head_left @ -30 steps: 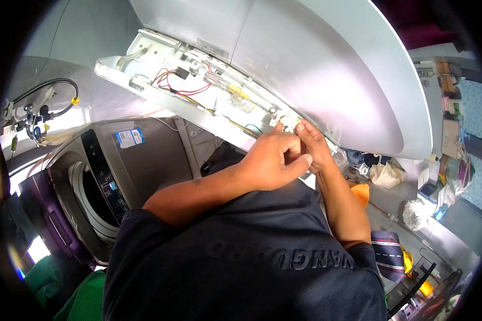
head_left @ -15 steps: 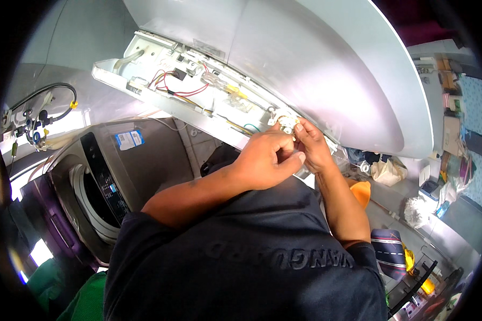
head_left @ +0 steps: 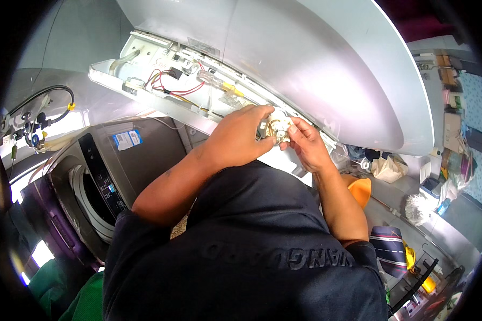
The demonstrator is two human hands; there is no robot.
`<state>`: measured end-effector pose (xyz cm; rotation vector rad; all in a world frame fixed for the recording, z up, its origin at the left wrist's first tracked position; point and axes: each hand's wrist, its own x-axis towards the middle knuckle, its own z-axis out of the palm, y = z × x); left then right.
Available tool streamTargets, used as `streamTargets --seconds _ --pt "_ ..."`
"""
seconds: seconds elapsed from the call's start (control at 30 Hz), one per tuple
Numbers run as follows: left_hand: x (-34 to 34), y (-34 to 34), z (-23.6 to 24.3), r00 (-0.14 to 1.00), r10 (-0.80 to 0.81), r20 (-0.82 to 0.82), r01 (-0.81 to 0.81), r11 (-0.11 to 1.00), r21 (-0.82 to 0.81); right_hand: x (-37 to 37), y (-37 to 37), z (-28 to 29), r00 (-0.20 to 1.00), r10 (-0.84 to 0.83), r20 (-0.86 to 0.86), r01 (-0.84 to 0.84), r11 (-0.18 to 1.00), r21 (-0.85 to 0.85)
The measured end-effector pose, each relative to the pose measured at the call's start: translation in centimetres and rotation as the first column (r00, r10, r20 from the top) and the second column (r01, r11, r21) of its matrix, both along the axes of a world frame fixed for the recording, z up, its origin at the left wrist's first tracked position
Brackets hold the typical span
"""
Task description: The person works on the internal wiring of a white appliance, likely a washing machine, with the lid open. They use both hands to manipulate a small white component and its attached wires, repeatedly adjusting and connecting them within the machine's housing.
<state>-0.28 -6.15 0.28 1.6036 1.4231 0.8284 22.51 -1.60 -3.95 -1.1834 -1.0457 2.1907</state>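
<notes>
A small cream-coloured mechanical part (head_left: 278, 130), round with cut-outs and shiny bits, is between my two hands; its exact kind I cannot tell. My left hand (head_left: 241, 136) grips its left side, fingers bent over the top and thumb below. On the other side, my right hand (head_left: 309, 147) pinches its edge between thumb and fingertips. Both hands are in front of a long white open housing (head_left: 160, 107), which holds red, yellow and black wires (head_left: 185, 91) and a yellow-wrapped piece (head_left: 231, 88). My left hand hides part of the housing.
A large glossy pale panel (head_left: 316, 59) rises behind the housing. To the left stands a grey-brown top-loading washing machine (head_left: 150, 160), with hoses (head_left: 43, 115) on the wall beyond. At right are an orange object (head_left: 360, 191), a cloth bag (head_left: 388, 169) and a cluttered counter.
My left hand has shifted left and opened its grip wider, uncovering more of the part, which now faces up. My right hand has moved slightly lower and left.
</notes>
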Motion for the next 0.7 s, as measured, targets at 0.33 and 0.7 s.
streamTargets --seconds 0.33,0.7 --pt "0.17 0.78 0.07 0.994 -0.089 0.062 0.092 0.995 -0.044 0.51 0.00 0.33 0.997 0.052 -0.050 -0.051 0.998 0.023" --pt "0.18 1.06 0.06 0.995 -0.069 0.078 0.077 0.992 -0.100 0.61 0.33 0.57 0.993 0.088 -0.080 -0.087 0.996 0.022"
